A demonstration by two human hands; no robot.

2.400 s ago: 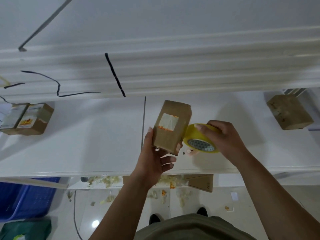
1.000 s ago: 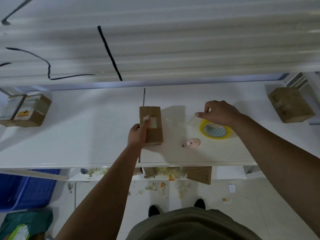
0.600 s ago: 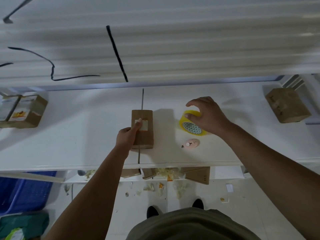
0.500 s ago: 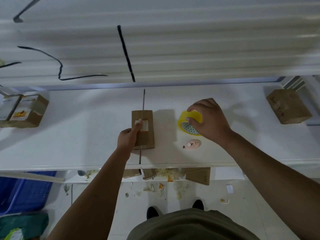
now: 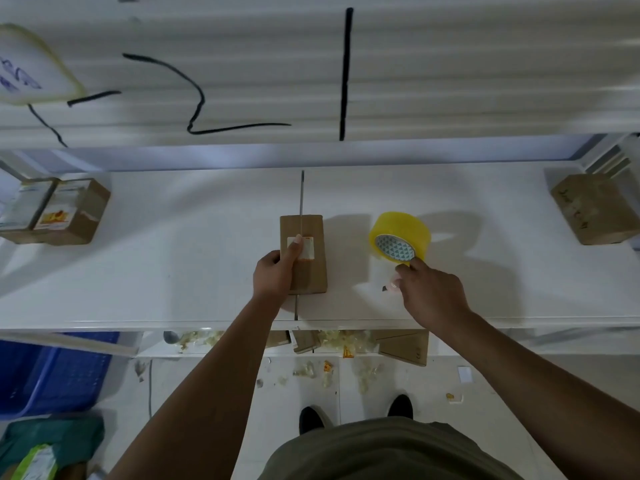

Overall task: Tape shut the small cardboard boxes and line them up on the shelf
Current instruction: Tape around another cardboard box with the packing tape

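Head cam: my left hand [image 5: 273,275] was on the box [image 5: 311,278] lying mid-shelf [image 5: 173,271]. The forefinger was straight on its label [image 5: 309,249], pressing it down, and the other fingers were loosely curled vs. its left side. My right hand [image 5: 429,296] was just right of that, thumb & forefinger narrowed to a pinch at the near rim of the tape roll [image 5: 401,237], which stood on edge. Prob. I was after the loose end, but I couldn't tell if I had it. A pink cutter [image 5: 389,288] lay mostly hidden under that hand. Progress, as I judged it: two boxes [image 5: 69,216] sat side by side, touching, at the far left, so the row was started. A lone box [image 5: 595,209] sat far right, well apart from the row. No strip ran from the roll to the middle box, so taping it was to come, then moving it over. Scraps [image 5: 329,368] lay on the floor below.
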